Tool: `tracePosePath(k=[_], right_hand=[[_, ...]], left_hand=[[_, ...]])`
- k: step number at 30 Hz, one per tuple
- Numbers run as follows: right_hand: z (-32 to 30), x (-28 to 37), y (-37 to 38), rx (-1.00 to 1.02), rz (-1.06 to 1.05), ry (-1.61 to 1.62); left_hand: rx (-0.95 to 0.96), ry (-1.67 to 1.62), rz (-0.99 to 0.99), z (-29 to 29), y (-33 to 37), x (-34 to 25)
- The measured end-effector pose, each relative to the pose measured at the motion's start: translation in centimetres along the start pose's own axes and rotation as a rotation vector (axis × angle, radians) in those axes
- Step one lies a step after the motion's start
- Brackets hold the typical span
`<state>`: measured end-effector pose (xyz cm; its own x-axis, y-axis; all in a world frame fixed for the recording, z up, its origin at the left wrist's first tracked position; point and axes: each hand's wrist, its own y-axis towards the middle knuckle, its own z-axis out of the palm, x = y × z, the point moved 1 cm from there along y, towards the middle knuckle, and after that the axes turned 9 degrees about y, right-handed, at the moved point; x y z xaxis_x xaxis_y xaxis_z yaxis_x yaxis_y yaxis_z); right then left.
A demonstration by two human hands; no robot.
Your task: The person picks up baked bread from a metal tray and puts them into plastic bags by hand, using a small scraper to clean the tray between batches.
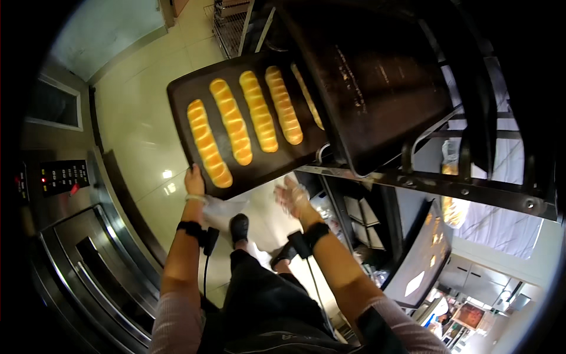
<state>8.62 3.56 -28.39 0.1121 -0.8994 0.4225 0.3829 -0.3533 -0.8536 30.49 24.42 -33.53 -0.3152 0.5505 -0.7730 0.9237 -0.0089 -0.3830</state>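
A dark baking tray (183, 88) juts out of a metal rack, its right end hidden under a second dark tray (383, 88). On it lie several long golden ridged bread loaves (231, 121), side by side; the rightmost is partly covered. My left hand (194, 182) grips the near left corner of the loaf tray, with loose clear plastic hanging at the wrist. Just below the tray's near edge is my right hand (290, 194), in a clear plastic glove. Its fingers are spread and hold nothing.
The rack's metal rail (413, 182) runs along the right. A steel oven (88, 259) with a control panel (65, 177) stands at the left. Lower right, another tray (421, 259) bears small pieces. My shoes (239, 227) are on the tiled floor (135, 135).
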Motion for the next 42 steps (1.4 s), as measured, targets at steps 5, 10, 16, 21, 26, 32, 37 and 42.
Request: tracePosePath(k=[5, 10, 16, 21, 26, 32, 37, 42], right_hand=[[1.3, 1.6, 6.7, -0.046, -0.083, 0.406], [-2.5, -4.0, 8.0, 0.041, -0.294, -0.141], [3.5, -5.5, -12.7, 0.188, 0.149, -0.373], [-3.5, -7.1, -25.0, 0.190, 0.291, -0.341], [-11.7, -2.9, -40.3, 0.082, 0.536, -0.538], [-14.4, -4.5, -55.6, 0.151, 0.041, -0.180], [-25.2, -12.5, -63.5, 0.197, -0.392, 0.204], [-32.6, -5.4, -60.2, -0.067, -0.600, 0.388]], left_hand=[[-0.104, 0.237, 0.101, -12.2, -2.1, 4.5], [-0.106, 0.105, 0.101, -24.0, -9.2, 7.4], [-0.148, 0.187, -0.068, -37.9, -25.5, 11.6], [-0.191, 0.018, -0.309, -44.3, -37.5, 16.7], [-0.122, 0.030, -0.183, -42.3, -42.0, 14.1], [0.282, 0.110, 0.061, -44.9, -40.1, 8.2], [0.373, 0.171, 0.535, -45.4, -49.4, -2.8], [0.614, 0.067, 0.590, -30.1, -46.4, -10.6]])
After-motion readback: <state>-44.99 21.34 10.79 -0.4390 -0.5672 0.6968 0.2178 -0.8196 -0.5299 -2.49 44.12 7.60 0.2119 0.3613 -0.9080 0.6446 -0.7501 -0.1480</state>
